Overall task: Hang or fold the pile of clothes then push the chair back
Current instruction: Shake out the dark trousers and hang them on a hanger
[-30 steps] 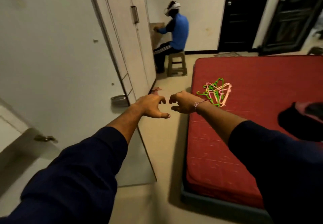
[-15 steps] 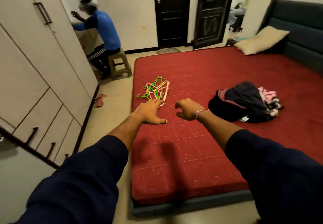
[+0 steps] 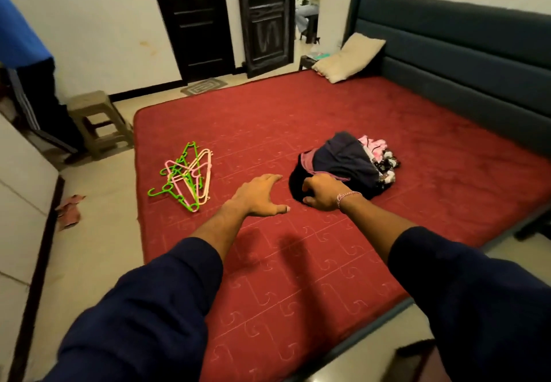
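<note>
Head view, near to far: both arms in dark sleeves reach out over the red bed [image 3: 298, 277]. Left hand [image 3: 259, 195] is spread flat w/ fingers straight, holding nothing, hovering betw. the hangers [image 3: 186, 177] and the pile of clothes [image 3: 346, 170]. Right hand [image 3: 320, 194] is at the pile's near edge, fingers curled; can't tell if it grips cloth yet. Step looks like the very start: taking a first garment. Next move prob. needs a firm pinch on one piece, lifted free of the rest, then a hanger. Hard to tell how many garments; no chair clearly seen, only a stool [image 3: 95, 122] far left. Person beside it is cut off.
</note>
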`<state>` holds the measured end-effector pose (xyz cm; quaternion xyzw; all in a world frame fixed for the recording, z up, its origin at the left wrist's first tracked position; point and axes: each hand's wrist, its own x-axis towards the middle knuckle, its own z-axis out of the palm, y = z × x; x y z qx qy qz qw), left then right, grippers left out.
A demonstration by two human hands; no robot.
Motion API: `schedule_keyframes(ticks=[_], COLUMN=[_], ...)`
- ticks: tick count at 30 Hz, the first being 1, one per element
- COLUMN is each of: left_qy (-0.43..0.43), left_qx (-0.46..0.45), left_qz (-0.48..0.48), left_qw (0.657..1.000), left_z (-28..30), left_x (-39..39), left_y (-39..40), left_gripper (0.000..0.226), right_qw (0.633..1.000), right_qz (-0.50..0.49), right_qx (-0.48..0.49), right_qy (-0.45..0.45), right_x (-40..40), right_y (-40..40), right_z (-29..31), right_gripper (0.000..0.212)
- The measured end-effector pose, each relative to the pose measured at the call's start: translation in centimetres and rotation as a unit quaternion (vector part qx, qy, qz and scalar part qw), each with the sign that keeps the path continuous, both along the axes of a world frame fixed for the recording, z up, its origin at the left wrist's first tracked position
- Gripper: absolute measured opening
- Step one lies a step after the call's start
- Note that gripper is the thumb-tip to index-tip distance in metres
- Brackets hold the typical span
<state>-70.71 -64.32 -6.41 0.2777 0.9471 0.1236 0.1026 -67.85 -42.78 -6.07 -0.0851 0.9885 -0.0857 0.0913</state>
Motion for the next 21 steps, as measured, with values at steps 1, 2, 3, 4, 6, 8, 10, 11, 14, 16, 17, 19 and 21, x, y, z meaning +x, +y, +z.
schedule_keyframes(ticks=[1,2,3,4,6,8,10,11,14,16,17,19,21], left_qy=[-0.004,-0.008,-0.012,-0.015,-0.018,-0.028,-0.042,-0.045,-0.059,-0.073,-0.078,-0.088,-0.105], left_qx=[0.004,0.008,0.012,0.013,0.012,0.019,0.017,0.01,0.003,0.003,-0.001,-0.01,-0.017], left_qz=[-0.008,-0.014,-0.021,-0.029,-0.044,-0.051,-0.067,-0.076,-0.085,-0.081,-0.077,-0.068,-0.048], left_qw=[1.0,1.0,1.0,0.999,0.999,0.998,0.997,0.996,0.995,0.994,0.994,0.994,0.993], left_z=[-0.4,-0.8,-1.2,-1.5,-2.4,-3.3,-4.2,-4.6,-6.3,-7.6,-8.2,-9.4,-10.8], left_x=[-1.3,-2.8,-4.0,-4.9,-7.2,-9.1,-10.5,-11.2,-13.3,-14.5,-15.1,-16.1,-17.5], left_y=[0.8,1.7,2.5,3.2,4.8,6.4,8.1,9.0,11.6,13.4,14.2,15.5,17.1], left_gripper=[0.105,0.103,0.101,0.101,0.102,0.102,0.099,0.098,0.096,0.096,0.096,0.096,0.095], right_qw=[1.0,1.0,0.999,0.999,0.997,0.995,0.994,0.993,0.991,0.989,0.989,0.987,0.987], right_qz=[-0.012,-0.026,-0.038,-0.048,-0.071,-0.089,-0.099,-0.101,-0.114,-0.119,-0.116,-0.11,-0.097], right_qx=[0.001,0.002,0.004,0.006,0.004,-0.004,-0.012,-0.012,-0.013,-0.012,-0.01,-0.013,-0.018], right_qy=[-0.002,-0.008,-0.016,-0.024,-0.033,-0.04,-0.052,-0.058,-0.075,-0.089,-0.096,-0.113,-0.13], right_x=[-0.8,-1.7,-2.4,-2.8,-4.1,-5.2,-6.1,-6.6,-8.3,-9.9,-10.7,-12.4,-14.7], right_y=[1.0,2.1,3.2,4.1,5.9,7.4,8.8,9.6,12.3,14.3,15.4,17.2,19.1], right_z=[-0.2,-0.4,-0.7,-1.0,-2.1,-3.1,-4.3,-5.0,-6.8,-8.3,-9.1,-10.5,-11.9], right_gripper=[0.04,0.041,0.041,0.04,0.04,0.04,0.039,0.038,0.037,0.038,0.037,0.036,0.034])
